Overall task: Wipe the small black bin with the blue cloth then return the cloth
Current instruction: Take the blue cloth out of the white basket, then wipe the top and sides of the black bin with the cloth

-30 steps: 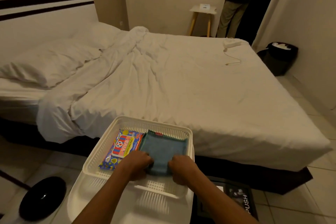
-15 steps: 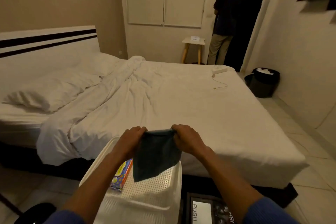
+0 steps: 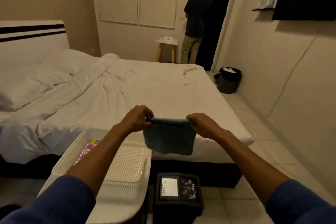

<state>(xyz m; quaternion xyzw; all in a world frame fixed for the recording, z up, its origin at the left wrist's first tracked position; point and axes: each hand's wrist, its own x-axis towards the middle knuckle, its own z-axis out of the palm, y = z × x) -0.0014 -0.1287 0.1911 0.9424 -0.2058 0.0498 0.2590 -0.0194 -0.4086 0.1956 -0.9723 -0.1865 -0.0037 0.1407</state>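
The blue cloth (image 3: pixel 169 137) hangs in the air over the bed's near edge, stretched between both hands. My left hand (image 3: pixel 137 120) pinches its upper left corner and my right hand (image 3: pixel 201 125) pinches its upper right corner. Below the cloth, on the floor, stands the small black bin (image 3: pixel 179 193) with a swing lid marked PUSH. To the bin's left sits the white perforated basket (image 3: pixel 125 167), with a colourful packet (image 3: pixel 87 150) at its far left corner, partly hidden by my left forearm.
A white bed (image 3: pixel 145 92) fills the middle. A second black bin (image 3: pixel 229 80) stands by the right wall. A person (image 3: pixel 197 27) stands in the far doorway beside a small stool (image 3: pixel 167 47). Tiled floor runs along the right of the bed.
Both hands lifted the blue cloth out of the basket, raised it and spread it wider, moving it to the right above the black bin. The view tilted up.
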